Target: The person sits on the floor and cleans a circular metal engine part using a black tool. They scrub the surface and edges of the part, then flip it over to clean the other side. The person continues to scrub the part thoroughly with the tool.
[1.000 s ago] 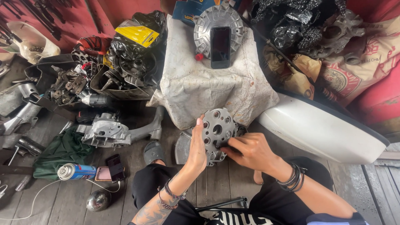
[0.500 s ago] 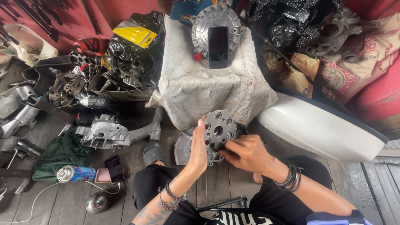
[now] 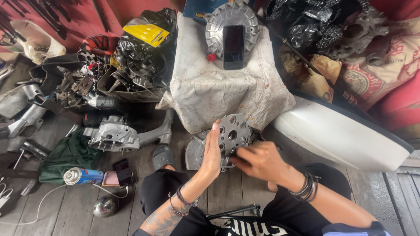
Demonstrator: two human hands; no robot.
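A round grey metal plate [image 3: 234, 133] with several holes stands tilted on edge above the wooden floor in front of me. My left hand [image 3: 211, 153] lies flat against its left rim, fingers straight and pointing up. My right hand [image 3: 259, 161] reaches in from the right, its fingertips pinched at the plate's lower middle; what they pinch is hidden. Behind the plate lies a grey round cover [image 3: 193, 150] on the floor.
A white sack-covered block [image 3: 210, 91] carries a finned metal disc [image 3: 218, 24] and a black phone [image 3: 233, 40]. A white curved panel [image 3: 341, 137] lies right. At left are an engine casing [image 3: 114, 134], green cloth [image 3: 65, 157], spray can [image 3: 82, 176] and piled parts [image 3: 131, 65].
The view shifted slightly. My right hand's fingers slid a little lower and left on the plate, while my left hand stayed flat against its rim.
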